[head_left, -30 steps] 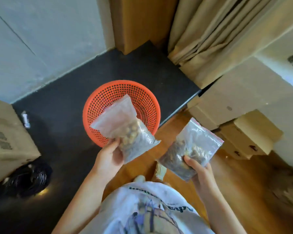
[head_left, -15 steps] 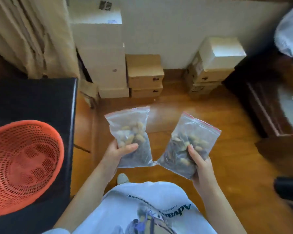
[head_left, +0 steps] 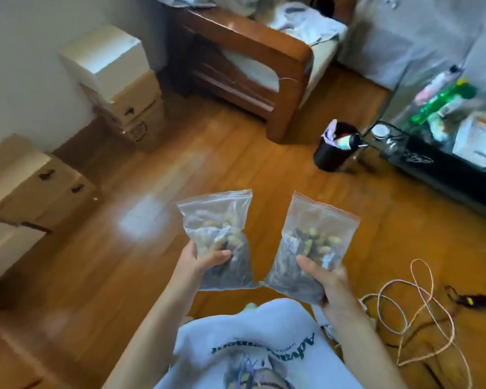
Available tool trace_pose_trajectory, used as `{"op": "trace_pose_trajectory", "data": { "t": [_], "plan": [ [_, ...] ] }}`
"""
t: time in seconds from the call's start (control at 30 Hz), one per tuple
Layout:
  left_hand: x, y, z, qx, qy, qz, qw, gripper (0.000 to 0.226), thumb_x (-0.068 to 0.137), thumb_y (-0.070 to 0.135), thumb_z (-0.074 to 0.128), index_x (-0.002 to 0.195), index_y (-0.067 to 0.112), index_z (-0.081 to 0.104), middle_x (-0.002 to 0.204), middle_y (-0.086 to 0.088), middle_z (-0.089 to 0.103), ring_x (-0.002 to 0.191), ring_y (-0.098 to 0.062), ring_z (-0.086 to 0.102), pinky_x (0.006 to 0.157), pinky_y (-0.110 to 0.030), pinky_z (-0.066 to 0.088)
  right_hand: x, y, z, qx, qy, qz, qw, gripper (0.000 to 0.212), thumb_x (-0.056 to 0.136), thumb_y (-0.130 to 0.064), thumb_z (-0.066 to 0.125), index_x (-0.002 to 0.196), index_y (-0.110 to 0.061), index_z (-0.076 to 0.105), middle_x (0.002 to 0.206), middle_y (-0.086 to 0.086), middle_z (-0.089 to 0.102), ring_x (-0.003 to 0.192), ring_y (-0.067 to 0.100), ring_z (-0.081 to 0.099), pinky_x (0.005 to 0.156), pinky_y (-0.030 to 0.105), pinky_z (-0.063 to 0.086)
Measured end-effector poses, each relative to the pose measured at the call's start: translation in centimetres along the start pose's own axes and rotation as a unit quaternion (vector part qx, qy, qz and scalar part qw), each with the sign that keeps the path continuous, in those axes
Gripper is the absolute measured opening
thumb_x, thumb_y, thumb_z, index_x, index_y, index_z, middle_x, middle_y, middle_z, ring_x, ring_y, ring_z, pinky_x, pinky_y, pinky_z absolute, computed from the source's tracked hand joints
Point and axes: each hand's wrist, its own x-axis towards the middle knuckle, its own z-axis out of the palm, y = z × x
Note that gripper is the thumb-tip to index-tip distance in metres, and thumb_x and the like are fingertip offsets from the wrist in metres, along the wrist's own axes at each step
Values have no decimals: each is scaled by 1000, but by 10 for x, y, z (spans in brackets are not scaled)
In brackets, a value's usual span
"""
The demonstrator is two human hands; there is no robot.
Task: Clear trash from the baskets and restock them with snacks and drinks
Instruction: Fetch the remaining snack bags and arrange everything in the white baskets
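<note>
I hold two clear zip bags of nuts and dark snacks in front of my chest, above the wooden floor. My left hand [head_left: 201, 258] grips the lower part of the left snack bag [head_left: 219, 228], which stands upright. My right hand [head_left: 327, 282] grips the bottom of the right snack bag [head_left: 312, 242], which has a red seal strip and tilts slightly right. The two bags almost touch at their lower corners. No basket is in view.
Stacked cardboard boxes [head_left: 118, 88] stand along the left wall, with more boxes [head_left: 26, 192] nearer. A wooden armchair [head_left: 253, 66] is ahead. A black bin [head_left: 334, 150] stuffed with trash stands by a dark low table [head_left: 443, 167]. Loose cables [head_left: 415, 310] lie at right.
My view has swung right: the orange basket and black surface have left the frame, and the armchair, bin and low table have come in. Both hands still hold their bags.
</note>
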Motion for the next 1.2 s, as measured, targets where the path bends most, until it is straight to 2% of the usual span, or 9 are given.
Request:
{"op": "trace_pose_trajectory", "data": {
  "t": [0.17,0.37,0.57,0.67,0.73,0.87,1.0,1.1,1.2],
  "plan": [
    [31,4,80,68,-68,-4,995,55,41,34,74,94,22,63,76,7,75,67,-9,71,53,-16,51,0,-14,-82,67,131,-19,989,40,54,-15,74,93,-20,67,85,0,75,80,20,72,68,34,59],
    [79,13,154,136,-143,-21,980,49,48,32,74,95,21,66,85,-3,74,77,-19,71,62,-28,54,10,-28,-144,147,212,-41,965,47,58,-11,73,104,-14,65,93,5,74,86,20,71,71,35,59],
    [153,26,262,174,-233,-16,957,35,54,25,73,89,25,68,81,3,74,73,-11,71,58,-18,52,51,-63,-209,179,283,-57,941,29,68,-3,71,89,-22,67,80,-3,76,76,14,72,60,29,58],
    [191,43,326,183,-276,-16,943,38,54,24,71,92,22,66,80,5,74,73,-9,70,59,-16,52,78,-100,-244,179,325,-60,927,38,61,-10,75,97,-19,65,85,-2,75,81,17,72,72,35,58],
    [215,59,368,190,-305,-12,933,46,53,28,70,98,21,64,84,5,74,77,-10,71,61,-16,53,95,-127,-267,176,356,-66,916,42,62,-9,76,103,-15,65,89,3,75,84,21,71,73,36,57],
    [257,89,445,212,-359,1,909,46,57,26,70,102,23,62,89,7,73,82,-9,70,64,-16,52,122,-172,-307,192,383,-115,896,28,68,-3,71,80,-28,74,75,-8,75,70,10,72,54,22,55],
    [288,97,509,233,-403,-1,885,42,66,17,65,108,19,60,91,5,72,85,-11,69,66,-18,52,142,-194,-344,194,425,-132,874,36,67,-5,72,77,-40,73,77,-13,75,73,6,71,58,22,56],
    [303,93,550,249,-422,-19,871,54,62,21,69,114,13,58,96,2,72,89,-15,69,68,-20,53,156,-202,-374,209,458,-131,854,36,67,-4,73,78,-38,73,79,-13,75,77,7,71,64,25,58],
    [317,85,594,263,-431,-36,863,53,62,20,69,113,12,59,96,0,72,90,-16,69,69,-21,53,174,-215,-409,223,474,-127,842,34,67,-3,74,79,-35,73,79,-10,75,78,11,72,65,28,58]
  ]
}}
